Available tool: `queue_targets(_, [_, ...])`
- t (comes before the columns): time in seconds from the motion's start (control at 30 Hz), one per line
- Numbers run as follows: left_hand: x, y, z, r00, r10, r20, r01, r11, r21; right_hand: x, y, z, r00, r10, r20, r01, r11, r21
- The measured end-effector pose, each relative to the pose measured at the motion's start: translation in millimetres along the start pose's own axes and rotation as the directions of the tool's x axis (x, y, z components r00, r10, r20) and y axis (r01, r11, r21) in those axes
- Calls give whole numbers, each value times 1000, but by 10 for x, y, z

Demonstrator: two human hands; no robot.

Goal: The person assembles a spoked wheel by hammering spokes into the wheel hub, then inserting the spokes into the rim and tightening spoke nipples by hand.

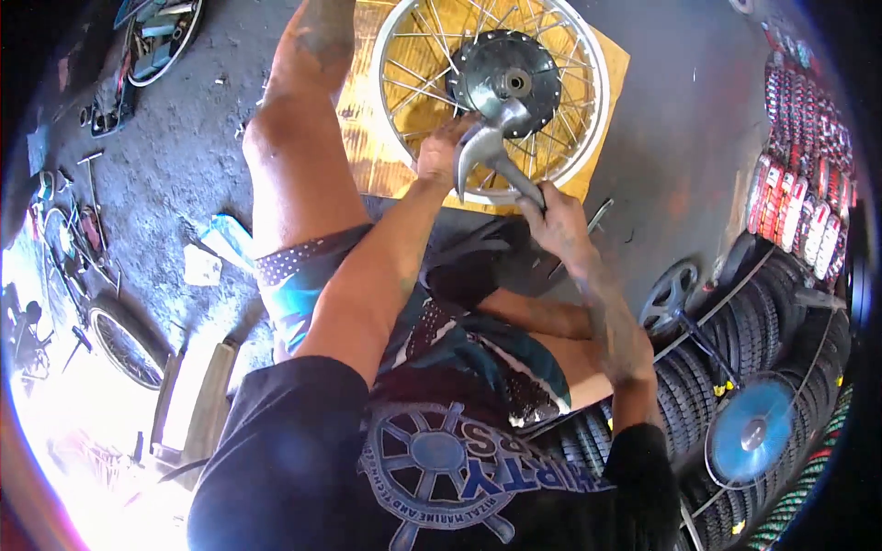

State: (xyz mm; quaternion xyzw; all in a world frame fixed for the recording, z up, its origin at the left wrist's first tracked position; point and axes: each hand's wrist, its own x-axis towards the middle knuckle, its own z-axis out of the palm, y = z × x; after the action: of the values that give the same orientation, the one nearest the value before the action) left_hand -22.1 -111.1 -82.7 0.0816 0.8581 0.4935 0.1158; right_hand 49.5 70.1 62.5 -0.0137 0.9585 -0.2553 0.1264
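A spoked wheel (604,101) with a silver rim and a black hub (501,64) lies flat on a wooden board (372,174). In my right hand (559,223) is a claw hammer (481,151), gripped by its grey handle. Its head hangs over the near edge of the hub, and the curved claw points down toward my left wrist. My left hand (440,154) reaches over the near left part of the rim to the spokes beside the hub. Its fingers are curled together and partly hidden behind the hammer head, so what they hold does not show.
My bare left leg (299,174) stretches along the board's left side. Stacked tires (753,312), a fan with blue blades (753,432) and wrapped packages (799,207) line the right. A bicycle wheel (129,344) and loose parts lie at left.
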Motion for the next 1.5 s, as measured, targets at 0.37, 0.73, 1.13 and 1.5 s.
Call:
queue_targets(0.37, [16, -14, -4, 999, 28, -43, -31, 996, -85, -37, 27, -36, 986, -165, -20, 165, 966, 198])
queue_targets(0.73, [9, 75, -70, 997, 60, -42, -59, 998, 28, -160, 83, 30, 982, -131, -134, 151, 977, 151])
queue_targets(1.13, [48, 13, -34, 983, -156, 101, 181, 929, -322, -53, 58, 31, 994, 74, 80, -62, 988, -138])
queue_targets(1.5, [40, 7, -20, 999, -24, -32, 21, 997, -80, -112, 103, 69, 982, 183, 38, -179, 981, -80])
